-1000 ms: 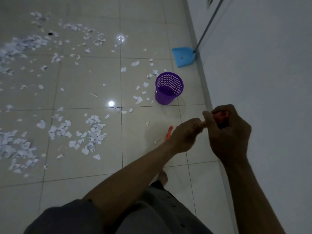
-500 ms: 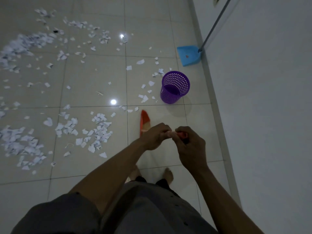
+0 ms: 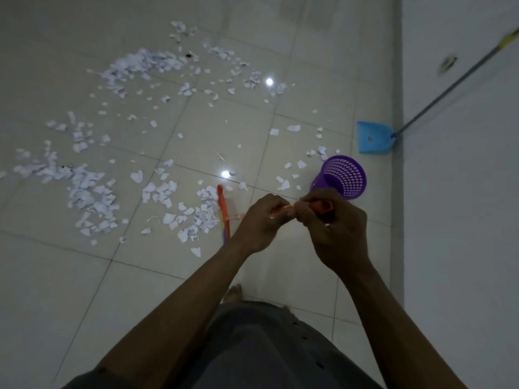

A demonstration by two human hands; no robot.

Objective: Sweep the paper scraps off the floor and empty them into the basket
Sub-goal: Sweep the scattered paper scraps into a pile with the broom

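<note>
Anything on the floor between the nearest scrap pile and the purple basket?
Only the broom head, at the pile's right edge on the basket side. Beyond it: bare tile, a few loose scraps. Dustpan sits past the basket by the wall.

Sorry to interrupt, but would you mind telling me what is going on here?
A person is sweeping up torn paper. Both hands, the left hand and the right hand, grip the orange broom handle, with the broom head down by a pile of paper scraps. Scraps lie all over the tiled floor. The purple basket and the blue dustpan stand near the wall, untouched.
</note>
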